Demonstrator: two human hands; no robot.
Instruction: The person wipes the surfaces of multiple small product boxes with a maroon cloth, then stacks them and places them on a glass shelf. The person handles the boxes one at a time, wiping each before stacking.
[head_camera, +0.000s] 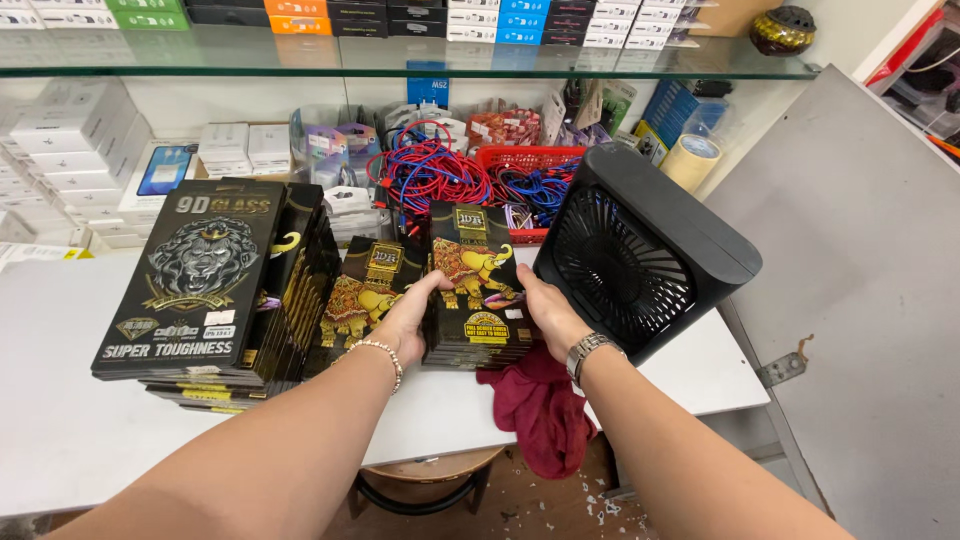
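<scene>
1. Reaching in from the near edge: two bare forearms, the left hand (405, 320) wearing a bead bracelet, the right hand (548, 312) wearing a metal watch.
2. Gripping a stack of black flat boxes (475, 290) with a gold elephant picture between both hands, left fingers curled onto its left edge, right fingers pressed on its right edge, both clamped on the stack.
3. Sitting on the white table (80, 420), near its front edge, around the middle of the scene.
4. Lying just left of the stack, partly under the left hand: another elephant-print box (360, 290).
5. Standing further left: a taller pile of black boxes (215, 290) with a lion picture, slightly fanned.
6. Hanging off the table's near edge under the right wrist: a dark red cloth (540, 410).
7. Leaning just right of the stack, tilted: a black box fan (640, 250).
8. Lying farther back: red and blue cables (440, 175), a red basket (535, 160), a tape roll (690, 160), white boxes (70, 140).
</scene>
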